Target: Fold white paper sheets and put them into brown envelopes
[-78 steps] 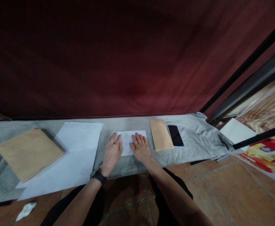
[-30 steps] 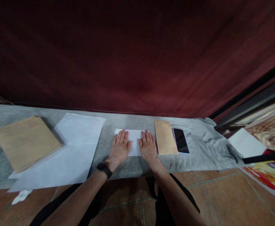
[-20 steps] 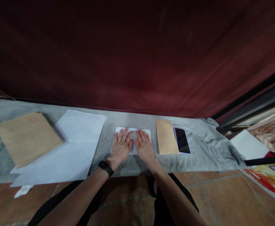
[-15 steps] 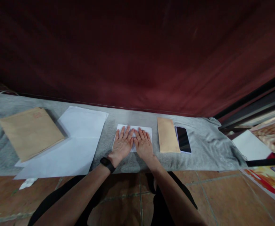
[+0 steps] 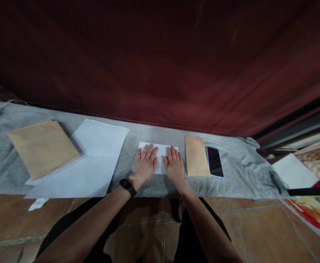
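Note:
A small folded white paper (image 5: 160,151) lies on the grey cloth (image 5: 239,171). My left hand (image 5: 145,165), with a black band on its wrist, rests flat on the paper's left half, fingers spread. Beside it my right hand (image 5: 174,167) presses flat on the right half. A narrow gap of paper shows between the two hands. Just right of my right hand lies a narrow brown envelope (image 5: 196,160), and a black phone (image 5: 214,161) lies face up beyond it.
Large white sheets (image 5: 88,160) lie to the left, partly under a big brown envelope (image 5: 44,147). A dark red curtain (image 5: 160,62) hangs behind the cloth. Tiled floor (image 5: 258,226) runs in front, with a white sheet (image 5: 294,170) and a colourful poster (image 5: 313,210) at right.
Half a second ago my hands were side by side at the paper's middle; now they have slid apart toward its ends. The view has also drifted slightly.

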The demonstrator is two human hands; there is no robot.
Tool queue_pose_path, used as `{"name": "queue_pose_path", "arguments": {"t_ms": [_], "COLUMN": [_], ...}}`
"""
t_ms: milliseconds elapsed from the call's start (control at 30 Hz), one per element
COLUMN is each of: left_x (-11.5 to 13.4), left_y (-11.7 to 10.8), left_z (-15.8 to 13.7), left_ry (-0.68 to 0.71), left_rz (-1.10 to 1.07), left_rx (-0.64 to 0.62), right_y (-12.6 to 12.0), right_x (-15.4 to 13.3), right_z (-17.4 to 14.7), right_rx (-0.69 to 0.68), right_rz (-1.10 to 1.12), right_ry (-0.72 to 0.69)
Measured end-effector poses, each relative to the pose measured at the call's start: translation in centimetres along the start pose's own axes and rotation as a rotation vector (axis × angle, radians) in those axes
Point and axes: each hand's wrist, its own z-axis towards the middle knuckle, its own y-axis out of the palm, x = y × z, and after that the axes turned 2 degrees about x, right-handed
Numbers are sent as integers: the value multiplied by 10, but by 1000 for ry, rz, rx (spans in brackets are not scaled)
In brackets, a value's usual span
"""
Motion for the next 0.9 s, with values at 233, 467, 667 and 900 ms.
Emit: {"name": "queue_pose_path", "arguments": {"t_ms": [233,467,667,900], "left_x": [0,-3,-11,-14], "left_y": [0,-4,-3,-3], "left_z": [0,1,-1,-2], "left_ry": [7,3,-2,-38], "left_rz": [7,-12,37,71], "left_rx": [2,-22,-18,-16], "right_y": [0,1,-2,-6], "right_x": [7,8,10,10], "right_z": [-2,-3,-3,-2], "right_rx": [31,51,46,38], "right_rz": [-20,-21,-5,22], "right_ry": [48,52,74,96]}}
